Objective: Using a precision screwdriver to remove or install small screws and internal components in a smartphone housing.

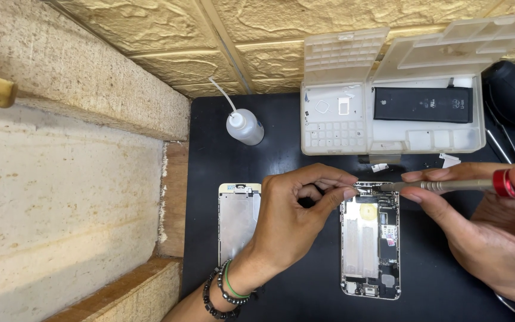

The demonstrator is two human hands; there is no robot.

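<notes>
Black mat (281,161) under everything, catching loose parts. Parts tray (353,128) at 12 o'clock, lid open for reach. Opened phone body (369,238) at centre. Left hand (287,223) pinching at its top edge, steadying. Right hand (496,232) gripping screwdriver (448,186), tip there.

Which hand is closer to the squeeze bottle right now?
Left. The left hand sits just below and right of the squeeze bottle, apart from it. The right hand is farther right, holding the screwdriver.
</notes>
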